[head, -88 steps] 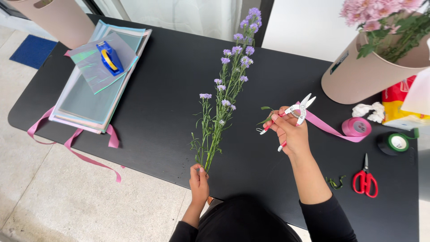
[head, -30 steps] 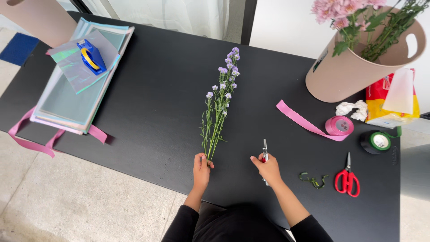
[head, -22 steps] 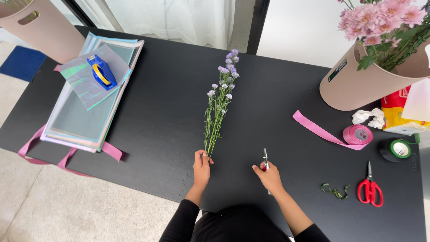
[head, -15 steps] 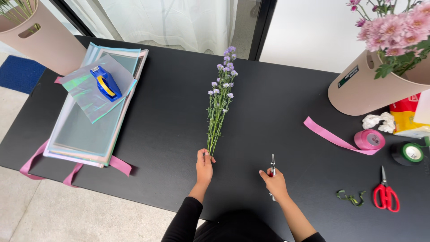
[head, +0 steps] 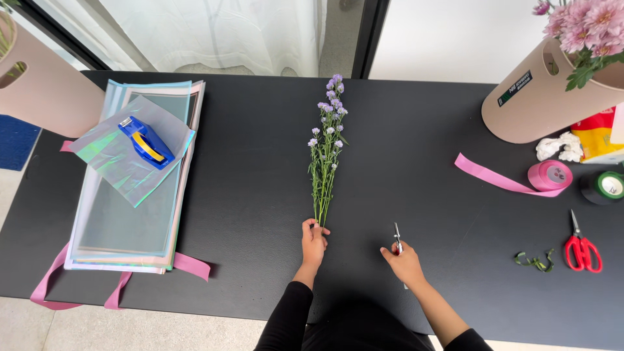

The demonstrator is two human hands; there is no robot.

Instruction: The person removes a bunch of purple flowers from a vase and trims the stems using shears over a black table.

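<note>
A thin bunch of purple flowers [head: 326, 149] lies lengthwise on the black table [head: 247, 195], blooms pointing away from me. My left hand [head: 313, 240] pinches the stem ends at the near side. To the right, my right hand [head: 404, 261] rests on the table and grips small snips [head: 397, 236], their closed blades pointing away from me. The two hands are about a hand's width apart.
A stack of wrapping sheets [head: 133, 188] with a blue tape dispenser [head: 145, 142] lies at the left, over pink ribbons [head: 188, 265]. At the right are a beige flower bucket [head: 543, 97], a pink ribbon roll [head: 549, 175], green tape [head: 604, 186] and red scissors [head: 582, 247].
My right hand came down from above the table, where it held the snips near the pink ribbon, to rest on the table. The left hand stays on the stems.
</note>
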